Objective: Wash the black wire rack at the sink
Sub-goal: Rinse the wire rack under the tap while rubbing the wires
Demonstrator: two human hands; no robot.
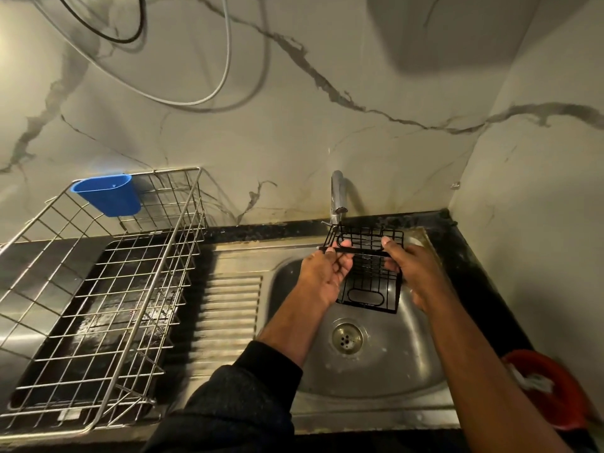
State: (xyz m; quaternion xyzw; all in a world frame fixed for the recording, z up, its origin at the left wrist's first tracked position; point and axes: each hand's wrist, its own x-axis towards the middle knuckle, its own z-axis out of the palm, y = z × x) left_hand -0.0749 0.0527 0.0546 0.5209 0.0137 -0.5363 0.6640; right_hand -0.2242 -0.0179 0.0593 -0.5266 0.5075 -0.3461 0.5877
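Over sink (376, 380), both hands (left (327, 273), right (415, 273)) grip rack (369, 282).

A home kitchen: a stainless steel sink (376, 384) with a ribbed drainboard (225, 308) fills the lower middle, a tap (338, 194) rises behind it against a marble-patterned wall (294, 125), and at the left a wire dish drainer (98, 305) carries a blue plastic cup (106, 194) on the dark surface (474, 256)
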